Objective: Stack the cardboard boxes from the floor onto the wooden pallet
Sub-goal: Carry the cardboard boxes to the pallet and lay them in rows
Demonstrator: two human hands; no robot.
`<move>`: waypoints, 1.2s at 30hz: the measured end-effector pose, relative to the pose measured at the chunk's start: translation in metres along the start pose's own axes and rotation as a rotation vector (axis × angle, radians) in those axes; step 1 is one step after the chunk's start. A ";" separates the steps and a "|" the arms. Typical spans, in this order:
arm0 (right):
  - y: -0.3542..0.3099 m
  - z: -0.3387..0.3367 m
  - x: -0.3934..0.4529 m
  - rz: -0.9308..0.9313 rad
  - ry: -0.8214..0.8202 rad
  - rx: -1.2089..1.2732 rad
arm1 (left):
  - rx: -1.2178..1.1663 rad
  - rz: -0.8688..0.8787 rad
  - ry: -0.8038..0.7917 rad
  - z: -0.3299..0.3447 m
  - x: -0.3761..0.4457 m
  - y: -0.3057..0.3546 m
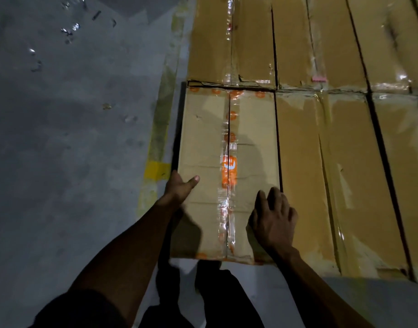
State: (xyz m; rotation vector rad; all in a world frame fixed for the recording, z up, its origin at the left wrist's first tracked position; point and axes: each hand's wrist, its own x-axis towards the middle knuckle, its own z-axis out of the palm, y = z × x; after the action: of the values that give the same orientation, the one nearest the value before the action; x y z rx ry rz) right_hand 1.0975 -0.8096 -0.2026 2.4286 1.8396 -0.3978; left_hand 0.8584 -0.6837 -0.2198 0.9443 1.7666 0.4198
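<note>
A long cardboard box (208,143) with clear tape and an orange label down its middle seam lies at the near left corner of a layer of similar boxes. My left hand (179,188) holds its left edge, thumb on top and fingers down the side. Lying flat on the box's top, near the right edge, is my right hand (273,216), with its fingers straight. The wooden pallet is hidden under the boxes.
Several taped cardboard boxes (321,162) fill the right and far side, packed close together. Grey concrete floor (73,138) lies to the left, with a worn yellow floor line (158,143) along the stack and scraps of plastic (70,29) far left. My legs stand below the box.
</note>
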 end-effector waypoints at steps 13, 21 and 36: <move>0.011 -0.003 -0.081 0.032 -0.344 -0.007 | 0.801 0.331 -0.183 -0.028 -0.080 -0.059; 0.017 0.000 -0.103 0.039 -0.343 -0.066 | 1.054 0.481 -0.396 -0.053 -0.104 -0.100; 0.010 0.000 -0.101 0.059 -0.294 -0.070 | 1.157 0.655 -0.247 -0.058 -0.098 -0.105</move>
State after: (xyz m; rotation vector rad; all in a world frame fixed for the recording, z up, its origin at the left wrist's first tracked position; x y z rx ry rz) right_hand 1.0822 -0.9069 -0.1792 2.2311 1.6276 -0.6354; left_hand 0.7788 -0.8158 -0.2056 2.2861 1.3497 -0.4005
